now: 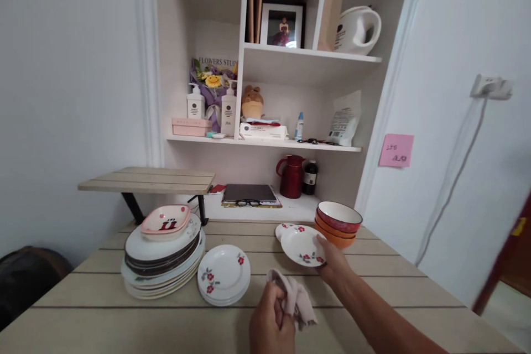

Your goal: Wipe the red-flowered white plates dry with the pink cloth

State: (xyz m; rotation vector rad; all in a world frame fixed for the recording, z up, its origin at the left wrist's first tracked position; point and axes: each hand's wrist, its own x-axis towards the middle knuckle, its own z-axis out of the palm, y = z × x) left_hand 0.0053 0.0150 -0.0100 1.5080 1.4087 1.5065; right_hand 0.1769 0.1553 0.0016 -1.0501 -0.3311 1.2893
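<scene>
My right hand (332, 265) grips the right rim of a white saucer (299, 240) with red flowers, which is tilted toward me. Behind it, partly hidden, a similar flowered plate (282, 228) shows on the table. A pale pink cloth (299, 300) is bunched in my closed left hand (271, 318), just below and in front of the saucer. To the left sits a short stack of flowered saucers (224, 271). Beyond that stands a taller stack of larger plates (161, 251), topped by a pink-rimmed square bowl (166, 218).
Orange and red bowls (338, 224) are stacked at the table's back right, close to my right hand. A small raised wooden shelf (145, 180) stands at back left. Behind the slatted table (166, 323), a white shelf unit holds a red jug (292, 177) and a dark laptop (251, 192).
</scene>
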